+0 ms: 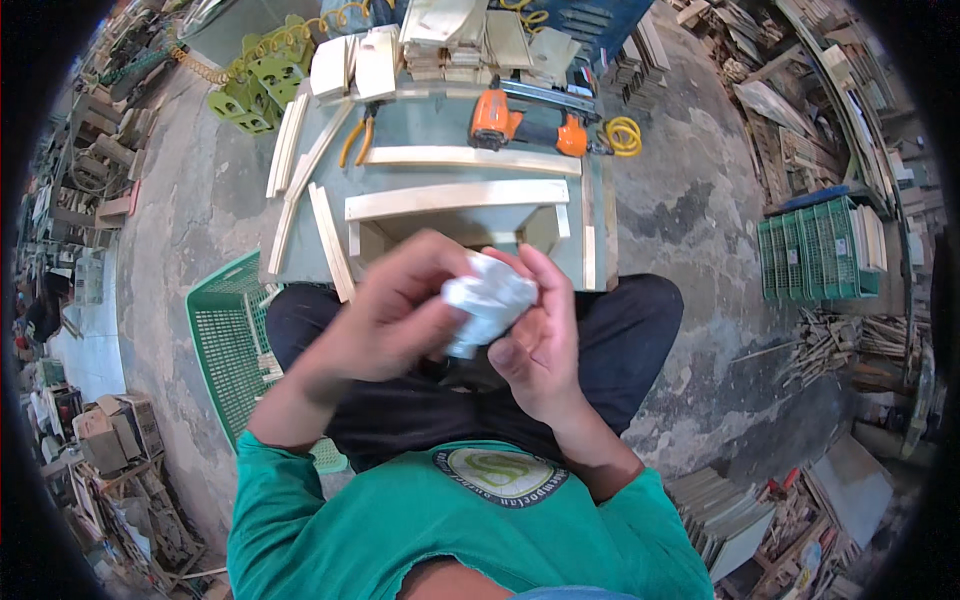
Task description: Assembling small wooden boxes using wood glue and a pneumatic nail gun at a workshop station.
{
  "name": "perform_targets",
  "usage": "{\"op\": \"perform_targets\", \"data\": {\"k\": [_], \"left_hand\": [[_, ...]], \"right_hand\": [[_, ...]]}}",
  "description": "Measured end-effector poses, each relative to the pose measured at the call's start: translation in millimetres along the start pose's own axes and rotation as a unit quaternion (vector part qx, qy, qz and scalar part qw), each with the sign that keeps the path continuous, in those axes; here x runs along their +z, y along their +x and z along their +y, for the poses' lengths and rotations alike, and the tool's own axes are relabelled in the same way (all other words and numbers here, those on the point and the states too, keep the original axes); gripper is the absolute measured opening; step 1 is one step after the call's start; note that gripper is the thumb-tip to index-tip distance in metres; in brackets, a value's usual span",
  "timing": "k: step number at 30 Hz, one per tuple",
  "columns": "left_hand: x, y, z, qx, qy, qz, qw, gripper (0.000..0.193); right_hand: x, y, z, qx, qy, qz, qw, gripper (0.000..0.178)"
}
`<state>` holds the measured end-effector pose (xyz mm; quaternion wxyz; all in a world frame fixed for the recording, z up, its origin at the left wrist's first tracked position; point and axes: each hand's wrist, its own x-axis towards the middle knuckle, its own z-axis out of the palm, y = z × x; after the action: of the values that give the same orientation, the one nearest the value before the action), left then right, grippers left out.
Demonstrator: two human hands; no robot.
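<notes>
Above my lap, both hands are on a crumpled white wad [488,298], thin like plastic film or paper; its exact kind is unclear. My left hand [405,305] grips it from the left between thumb and fingers. On the other side my right hand [545,345] is cupped around it, palm showing, fingers curled against its right edge and the thumb low beside it. Just beyond my hands, a wooden frame [455,200] of pale slats rests on the grey-green work table [410,120], partly hidden by my hands.
An orange nail gun [530,125] with a yellow coiled hose [622,137] lies at the table's far right. Orange-handled pliers [358,135] and loose slats [310,150] are left. Wood pieces [450,45] are stacked behind. A green basket [225,330] stands by my left knee.
</notes>
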<state>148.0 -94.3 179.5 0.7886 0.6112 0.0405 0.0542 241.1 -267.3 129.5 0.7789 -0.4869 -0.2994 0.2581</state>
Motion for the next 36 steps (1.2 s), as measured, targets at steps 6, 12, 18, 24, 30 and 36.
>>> {"op": "perform_targets", "data": {"k": [6, 12, 18, 24, 30, 36], "left_hand": [[38, -1, -54, -0.006, -0.015, 0.000, 1.000, 0.023], [3, 1, -98, -0.063, 0.245, -0.242, 0.937, 0.034], [-5, 29, -178, -0.181, 0.323, -0.335, 0.866, 0.052], [-21, 34, -191, -0.192, 0.374, -0.334, 0.844, 0.053], [-28, 27, -186, -0.206, 0.483, -0.305, 0.795, 0.050], [-31, 28, -186, -0.206, 0.498, -0.300, 0.787, 0.050]], "right_hand": [[-13, -22, 12, 0.103, 0.118, 0.190, 0.969, 0.036], [-66, -10, -10, 0.099, 0.039, 0.233, 0.967, 0.055], [-75, 9, -17, 0.048, -0.183, 0.245, 0.951, 0.053], [-75, 26, -21, 0.042, -0.158, 0.241, 0.957, 0.036], [-72, 44, -31, 0.083, -0.245, 0.194, 0.946, 0.029], [-71, 60, -38, 0.113, -0.330, 0.118, 0.930, 0.016]]}}
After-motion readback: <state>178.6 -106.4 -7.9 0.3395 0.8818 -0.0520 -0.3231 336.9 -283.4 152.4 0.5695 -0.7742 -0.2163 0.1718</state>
